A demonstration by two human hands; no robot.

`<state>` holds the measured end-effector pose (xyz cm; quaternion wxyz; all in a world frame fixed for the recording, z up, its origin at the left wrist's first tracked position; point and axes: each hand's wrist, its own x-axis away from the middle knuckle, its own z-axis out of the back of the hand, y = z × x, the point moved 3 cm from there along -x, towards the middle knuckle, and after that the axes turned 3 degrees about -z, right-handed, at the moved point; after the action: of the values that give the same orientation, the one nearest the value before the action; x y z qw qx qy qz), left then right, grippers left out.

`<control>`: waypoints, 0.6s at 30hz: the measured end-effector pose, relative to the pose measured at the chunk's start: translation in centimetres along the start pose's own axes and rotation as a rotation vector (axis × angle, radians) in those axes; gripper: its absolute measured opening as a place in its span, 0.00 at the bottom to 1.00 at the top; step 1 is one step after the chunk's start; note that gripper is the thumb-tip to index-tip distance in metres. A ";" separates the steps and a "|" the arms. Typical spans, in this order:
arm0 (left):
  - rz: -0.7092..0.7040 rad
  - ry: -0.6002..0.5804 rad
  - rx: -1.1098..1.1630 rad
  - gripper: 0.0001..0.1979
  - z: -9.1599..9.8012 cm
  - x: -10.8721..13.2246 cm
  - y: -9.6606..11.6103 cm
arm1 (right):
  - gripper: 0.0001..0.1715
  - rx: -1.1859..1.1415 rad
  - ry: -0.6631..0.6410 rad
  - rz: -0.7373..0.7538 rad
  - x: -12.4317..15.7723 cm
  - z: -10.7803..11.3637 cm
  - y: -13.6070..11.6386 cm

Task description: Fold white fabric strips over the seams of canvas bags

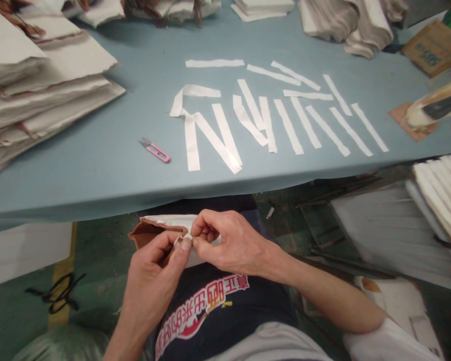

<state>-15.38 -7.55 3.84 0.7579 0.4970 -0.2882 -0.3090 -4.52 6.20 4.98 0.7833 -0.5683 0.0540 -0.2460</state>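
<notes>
Over my lap I have a folded white-and-brown fabric piece (150, 231), its brown side showing at the left. My left hand (158, 271) is closed on its edge, thumb on top. Thumb and forefinger of my right hand (229, 243) pinch the same edge, right beside my left thumb. Whatever small part lies between the fingertips is mostly hidden. On the blue-covered table (116, 165) beyond my hands lie pink thread snips (155, 150) and several white strips (225, 135), some overlapping.
Stacks of white pieces with brown parts (60, 90) stand at the left. More folded pieces (346, 22) line the back. At the right are a cardboard box (432, 47) and a glue-smeared brush-like tool (432, 105). A black tangled cord (62, 293) is on the floor.
</notes>
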 end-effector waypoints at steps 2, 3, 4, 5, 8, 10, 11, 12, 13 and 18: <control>-0.012 -0.042 -0.052 0.16 0.1 0.1 0.0 | 0.05 -0.010 -0.021 -0.040 0.2 -0.5 0.6; -0.020 -0.053 -0.071 0.17 0.1 0.3 0.1 | 0.04 -0.020 -0.033 -0.061 0.3 -0.7 0.8; -0.031 -0.044 -0.084 0.16 0.2 0.5 0.2 | 0.04 -0.034 -0.042 -0.076 0.4 -0.9 1.0; -0.044 -0.025 -0.093 0.16 0.2 0.7 0.3 | 0.03 -0.050 -0.047 -0.084 0.5 -1.0 1.1; -0.061 0.034 -0.063 0.14 0.4 1.2 0.4 | 0.03 -0.097 -0.042 -0.082 0.9 -0.8 1.0; -0.029 0.034 0.027 0.14 0.4 1.5 0.1 | 0.04 -0.147 -0.057 -0.095 1.0 -0.6 0.8; -0.007 0.032 0.085 0.14 0.3 1.5 -0.2 | 0.05 -0.176 -0.070 -0.105 1.1 -0.5 0.7; 0.002 0.043 0.140 0.14 0.2 1.5 -0.4 | 0.07 -0.203 -0.087 -0.113 1.2 -0.6 0.6; -0.005 0.069 0.185 0.15 0.2 1.6 -0.6 | 0.09 -0.227 -0.104 -0.119 1.4 -0.7 0.5; -0.114 0.204 0.220 0.19 -0.5 1.5 -0.4 | 0.16 -0.334 -0.085 -0.154 2.2 -2.3 0.5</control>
<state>-14.12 -8.49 3.49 0.7057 0.6212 -0.2130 -0.2659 -3.29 3.29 4.19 0.6585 -0.7027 0.0175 -0.2687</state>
